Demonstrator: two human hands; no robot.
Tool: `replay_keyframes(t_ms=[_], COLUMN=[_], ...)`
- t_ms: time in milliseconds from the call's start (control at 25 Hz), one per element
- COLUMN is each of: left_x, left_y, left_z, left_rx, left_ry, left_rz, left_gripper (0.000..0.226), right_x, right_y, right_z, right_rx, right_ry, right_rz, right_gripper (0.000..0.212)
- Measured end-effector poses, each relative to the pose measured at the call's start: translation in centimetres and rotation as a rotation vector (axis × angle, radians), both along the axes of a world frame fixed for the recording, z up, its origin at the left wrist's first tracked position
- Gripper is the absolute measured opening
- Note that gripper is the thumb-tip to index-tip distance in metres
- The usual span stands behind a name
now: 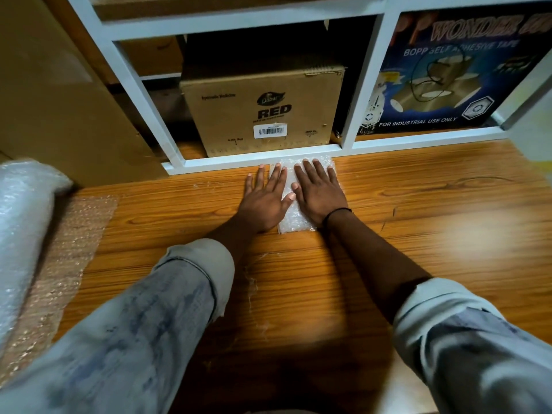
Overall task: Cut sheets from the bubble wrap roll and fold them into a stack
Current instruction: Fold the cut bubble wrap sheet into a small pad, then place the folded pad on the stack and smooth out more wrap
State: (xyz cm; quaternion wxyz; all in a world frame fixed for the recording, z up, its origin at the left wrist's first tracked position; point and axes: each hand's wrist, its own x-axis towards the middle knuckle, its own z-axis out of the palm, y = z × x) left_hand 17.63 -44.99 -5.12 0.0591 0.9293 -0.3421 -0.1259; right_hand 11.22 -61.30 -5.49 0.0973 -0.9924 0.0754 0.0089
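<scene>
Pressing folded bubble wrap stack point(294, 218) flat at upper centre of frame, against white shelf frame point(239, 162) on wooden table point(418, 204). Left hand point(264, 198) and right hand point(318, 194) both splayed, palms down, gripping nothing; left sits half off stack's left edge.

Risks, my guess: springy wrap pops back open once palms lift; uneven push from left skews stack.

Bubble wrap roll point(24, 222) at left edge, loose sheet trailing under it.

Containers: Dabur Red carton point(263, 109) in shelf cubby, closed, contents unseen. Tape box point(448, 73) upper right, same deal.

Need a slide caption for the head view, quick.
Both hands, left and right, press a folded bubble wrap sheet flat on the table.
</scene>
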Motion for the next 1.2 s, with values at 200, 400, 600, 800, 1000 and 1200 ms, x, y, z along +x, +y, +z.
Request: replay_keyframes(t_ms=[200, 400, 600, 800, 1000, 1200], left_x=[-0.8, -1.7, -3.5, -4.7, -5.1, -6.2], left_y=[1.9, 5.0, 9.0, 15.2, 22.8, 31.9], left_z=[1.0, 1.7, 1.7, 1.9, 2.8, 2.6], left_rx=[-0.156, -0.145, -0.112, -0.097, -0.099, -0.116], left_ry=[-0.074, -0.099, -0.09, -0.095, -0.145, -0.162], left_rz=[0.076, 0.117, 0.162, 0.212, 0.28, 0.292], left_gripper=[0.072, 0.07, 0.065, 0.063, 0.064, 0.063], right_x=[-1.0, -2.1, -3.2, -4.1, -4.6, -3.9], right_y=[0.9, 3.7, 9.5, 16.7, 24.1, 32.8], right_z=[1.9, 3.4, 3.8, 3.1, 3.1, 3.2], right_rx=[0.002, 0.025, 0.077, 0.128, 0.186, 0.209], right_ry=[-0.113, -0.181, -0.206, -0.165, -0.161, -0.159], right_rz=[-0.008, 0.018, 0.123, 0.161, 0.208, 0.174], right_gripper=[0.065, 0.063, 0.062, 0.061, 0.057, 0.058])
